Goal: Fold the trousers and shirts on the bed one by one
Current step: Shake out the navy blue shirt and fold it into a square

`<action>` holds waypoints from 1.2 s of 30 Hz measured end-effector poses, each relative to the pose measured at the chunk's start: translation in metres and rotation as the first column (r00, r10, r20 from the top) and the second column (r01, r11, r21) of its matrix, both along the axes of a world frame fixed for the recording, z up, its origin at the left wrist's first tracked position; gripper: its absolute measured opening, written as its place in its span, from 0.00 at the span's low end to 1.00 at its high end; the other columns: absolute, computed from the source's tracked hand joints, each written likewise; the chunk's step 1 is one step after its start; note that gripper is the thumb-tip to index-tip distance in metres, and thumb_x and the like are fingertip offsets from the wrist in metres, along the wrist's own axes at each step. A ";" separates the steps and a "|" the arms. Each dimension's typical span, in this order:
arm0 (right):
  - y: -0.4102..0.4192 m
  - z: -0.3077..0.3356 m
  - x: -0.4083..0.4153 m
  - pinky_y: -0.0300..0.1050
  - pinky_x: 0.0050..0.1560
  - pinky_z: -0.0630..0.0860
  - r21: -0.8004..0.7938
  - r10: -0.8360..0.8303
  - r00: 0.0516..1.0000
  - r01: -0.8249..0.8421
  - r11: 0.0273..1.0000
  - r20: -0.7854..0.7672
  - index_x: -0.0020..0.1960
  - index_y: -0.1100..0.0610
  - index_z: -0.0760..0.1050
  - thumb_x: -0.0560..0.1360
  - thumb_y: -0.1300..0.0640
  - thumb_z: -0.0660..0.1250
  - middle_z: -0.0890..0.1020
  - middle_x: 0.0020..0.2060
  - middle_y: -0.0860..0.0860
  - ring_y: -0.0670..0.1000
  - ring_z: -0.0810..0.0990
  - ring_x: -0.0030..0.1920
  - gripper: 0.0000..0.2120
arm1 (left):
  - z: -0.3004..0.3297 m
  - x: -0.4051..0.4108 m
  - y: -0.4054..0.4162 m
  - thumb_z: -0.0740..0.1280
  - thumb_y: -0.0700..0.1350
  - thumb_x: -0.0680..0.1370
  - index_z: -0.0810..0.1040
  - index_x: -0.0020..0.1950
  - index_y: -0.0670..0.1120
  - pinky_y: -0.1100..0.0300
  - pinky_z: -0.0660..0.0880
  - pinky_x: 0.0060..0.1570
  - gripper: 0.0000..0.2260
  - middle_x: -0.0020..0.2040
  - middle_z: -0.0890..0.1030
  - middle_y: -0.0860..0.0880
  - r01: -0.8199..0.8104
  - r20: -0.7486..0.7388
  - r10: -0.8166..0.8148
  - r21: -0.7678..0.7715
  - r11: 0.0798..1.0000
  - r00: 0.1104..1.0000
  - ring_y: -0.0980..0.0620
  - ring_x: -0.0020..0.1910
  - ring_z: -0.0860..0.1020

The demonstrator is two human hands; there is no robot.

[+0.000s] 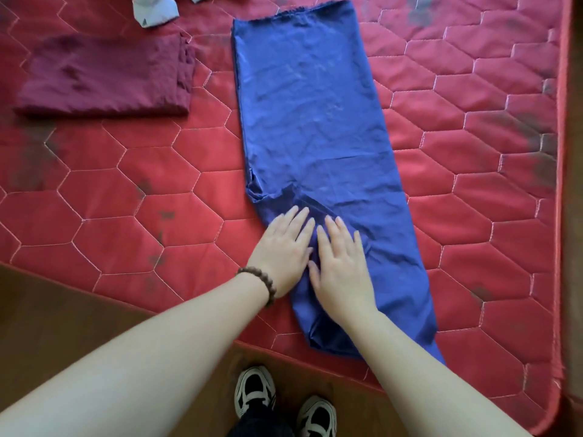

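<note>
Blue trousers [315, 121] lie lengthwise on the red quilted bed [126, 190], folded into one long strip running from the near edge to the far side. My left hand [284, 250] and my right hand [342, 263] press flat on the near part of the strip, side by side, fingers straight. The left wrist wears a bead bracelet. A folded maroon garment [104, 74] sits at the far left.
A pale blue-white garment [154, 9] lies crumpled at the top left edge of view. The bed's near edge runs diagonally, with wooden floor [63, 316] below it and my shoes [255, 392] standing there. The bed's right edge is close to the trousers.
</note>
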State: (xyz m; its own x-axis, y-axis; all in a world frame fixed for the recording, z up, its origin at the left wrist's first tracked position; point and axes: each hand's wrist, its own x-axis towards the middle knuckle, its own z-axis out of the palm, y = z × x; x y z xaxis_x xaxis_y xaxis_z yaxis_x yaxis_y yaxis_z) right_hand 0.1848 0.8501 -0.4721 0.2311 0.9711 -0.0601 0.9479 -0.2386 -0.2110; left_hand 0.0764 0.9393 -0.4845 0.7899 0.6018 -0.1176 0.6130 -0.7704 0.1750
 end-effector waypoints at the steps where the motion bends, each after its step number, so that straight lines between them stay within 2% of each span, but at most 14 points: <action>1: -0.006 -0.006 -0.004 0.63 0.72 0.58 -0.081 0.016 1.000 -0.015 0.997 0.008 0.73 0.64 0.64 0.77 0.50 0.64 0.62 0.74 0.62 0.61 0.59 0.75 0.29 | -0.008 -0.004 -0.004 0.52 0.51 0.82 0.52 0.78 0.43 0.50 0.45 0.75 0.26 0.79 0.50 0.42 -0.018 -0.097 0.017 -0.014 1.000 0.995 0.43 0.77 0.49; 2: -0.013 -0.012 -0.006 0.63 0.74 0.53 -0.141 0.014 1.000 -0.011 0.990 0.018 0.76 0.61 0.59 0.79 0.45 0.58 0.56 0.76 0.60 0.59 0.52 0.77 0.31 | -0.012 -0.009 -0.005 0.49 0.54 0.83 0.47 0.79 0.46 0.50 0.41 0.75 0.27 0.79 0.45 0.44 -0.045 -0.124 0.044 -0.009 0.999 0.991 0.44 0.77 0.44; 4: -0.028 -0.019 -0.009 0.64 0.74 0.47 -0.185 0.012 0.999 -0.005 0.983 0.039 0.78 0.58 0.52 0.78 0.36 0.51 0.50 0.77 0.59 0.58 0.47 0.77 0.36 | -0.014 -0.015 -0.007 0.49 0.57 0.82 0.46 0.78 0.49 0.48 0.41 0.75 0.28 0.79 0.44 0.43 -0.089 -0.110 0.091 0.019 0.996 0.990 0.43 0.77 0.43; 7: -0.049 -0.027 -0.015 0.65 0.74 0.48 -0.186 0.064 0.997 -0.056 0.981 0.036 0.78 0.57 0.55 0.74 0.29 0.51 0.51 0.78 0.58 0.57 0.46 0.78 0.42 | -0.013 -0.017 -0.011 0.46 0.62 0.79 0.46 0.78 0.52 0.44 0.43 0.75 0.30 0.78 0.44 0.41 -0.127 -0.090 0.130 0.037 0.991 0.987 0.41 0.77 0.43; 9: -0.057 -0.028 -0.019 0.65 0.73 0.50 -0.222 0.080 0.996 -0.068 0.973 0.049 0.77 0.56 0.55 0.73 0.27 0.50 0.50 0.78 0.57 0.58 0.46 0.78 0.43 | -0.014 -0.019 -0.015 0.41 0.66 0.77 0.42 0.78 0.56 0.45 0.41 0.75 0.31 0.78 0.42 0.41 -0.111 -0.143 0.113 0.026 0.994 0.983 0.42 0.77 0.39; 12: -0.055 -0.020 -0.017 0.68 0.72 0.50 -0.224 0.071 0.996 -0.058 0.973 0.051 0.77 0.55 0.55 0.71 0.25 0.48 0.51 0.78 0.57 0.58 0.46 0.78 0.46 | -0.010 -0.018 -0.012 0.42 0.66 0.77 0.48 0.78 0.57 0.43 0.42 0.74 0.31 0.79 0.45 0.41 -0.140 -0.133 0.144 0.039 0.989 0.981 0.42 0.77 0.40; 14: -0.049 -0.014 -0.003 0.70 0.72 0.49 -0.158 0.055 0.996 -0.044 0.986 0.064 0.77 0.53 0.57 0.72 0.26 0.48 0.52 0.78 0.56 0.58 0.47 0.78 0.43 | -0.006 -0.013 -0.008 0.44 0.66 0.76 0.50 0.78 0.56 0.41 0.45 0.74 0.31 0.78 0.46 0.40 -0.173 -0.095 0.178 0.057 0.983 0.979 0.40 0.77 0.42; 17: -0.045 -0.013 0.032 0.69 0.72 0.44 -0.121 0.023 0.992 -0.008 0.993 0.123 0.78 0.47 0.53 0.75 0.29 0.47 0.49 0.78 0.54 0.57 0.45 0.78 0.37 | -0.012 -0.011 -0.004 0.40 0.68 0.75 0.43 0.78 0.57 0.42 0.44 0.74 0.33 0.78 0.40 0.40 -0.202 -0.155 0.209 0.060 0.977 0.965 0.40 0.76 0.38; 23: -0.044 -0.022 0.051 0.65 0.73 0.37 -0.341 0.029 0.994 0.008 0.940 0.106 0.76 0.44 0.32 0.72 0.27 0.33 0.34 0.76 0.52 0.55 0.31 0.75 0.37 | -0.017 -0.007 0.001 0.37 0.70 0.72 0.34 0.75 0.60 0.43 0.38 0.74 0.34 0.77 0.33 0.43 -0.241 -0.286 0.226 -0.016 0.971 0.931 0.42 0.75 0.32; 25: -0.040 -0.013 0.050 0.64 0.73 0.36 -0.386 0.028 0.997 0.000 0.923 0.067 0.76 0.44 0.32 0.71 0.28 0.32 0.33 0.76 0.53 0.55 0.30 0.75 0.38 | -0.006 -0.005 0.005 0.43 0.70 0.74 0.36 0.75 0.62 0.41 0.40 0.73 0.33 0.77 0.34 0.46 -0.261 -0.325 0.225 -0.071 0.963 0.919 0.45 0.76 0.33; 27: -0.030 0.001 0.052 0.63 0.73 0.37 -0.413 0.008 1.000 -0.001 0.911 0.014 0.77 0.44 0.38 0.72 0.28 0.34 0.39 0.77 0.53 0.55 0.36 0.77 0.38 | 0.008 -0.001 0.010 0.48 0.67 0.76 0.42 0.76 0.63 0.40 0.42 0.72 0.31 0.79 0.40 0.47 -0.277 -0.317 0.234 -0.097 0.956 0.919 0.47 0.77 0.38; 30: -0.007 0.020 0.063 0.59 0.75 0.42 -0.361 -0.001 0.999 -0.015 0.932 -0.045 0.78 0.45 0.46 0.78 0.33 0.44 0.48 0.78 0.54 0.54 0.45 0.77 0.32 | 0.027 0.003 0.023 0.50 0.63 0.79 0.46 0.78 0.57 0.43 0.41 0.74 0.29 0.79 0.47 0.49 -0.254 -0.273 0.227 -0.066 0.965 0.935 0.49 0.78 0.42; 32: 0.016 0.025 0.074 0.57 0.76 0.43 -0.329 0.032 0.997 -0.052 0.943 -0.065 0.78 0.45 0.47 0.80 0.37 0.48 0.46 0.78 0.53 0.52 0.43 0.78 0.30 | 0.034 0.004 0.041 0.50 0.60 0.80 0.45 0.79 0.54 0.44 0.42 0.74 0.29 0.79 0.45 0.49 -0.237 -0.264 0.220 -0.031 0.971 0.939 0.49 0.78 0.41; 36: 0.082 0.018 0.094 0.58 0.75 0.39 -0.328 0.086 0.996 -0.093 0.940 -0.035 0.78 0.44 0.44 0.81 0.39 0.47 0.39 0.78 0.49 0.51 0.36 0.77 0.29 | 0.030 0.012 0.101 0.49 0.58 0.82 0.43 0.79 0.49 0.47 0.43 0.74 0.29 0.79 0.42 0.48 -0.261 -0.241 0.250 -0.013 0.965 0.938 0.48 0.77 0.41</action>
State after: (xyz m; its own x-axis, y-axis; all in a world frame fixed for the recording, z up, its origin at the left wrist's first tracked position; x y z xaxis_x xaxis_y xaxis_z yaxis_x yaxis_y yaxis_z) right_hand 0.2785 0.9325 -0.4545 0.1398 0.9128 -0.3836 0.9650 -0.2124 -0.1537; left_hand 0.0881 1.0403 -0.4545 0.5570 0.7694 -0.3127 0.8158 -0.5775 0.0322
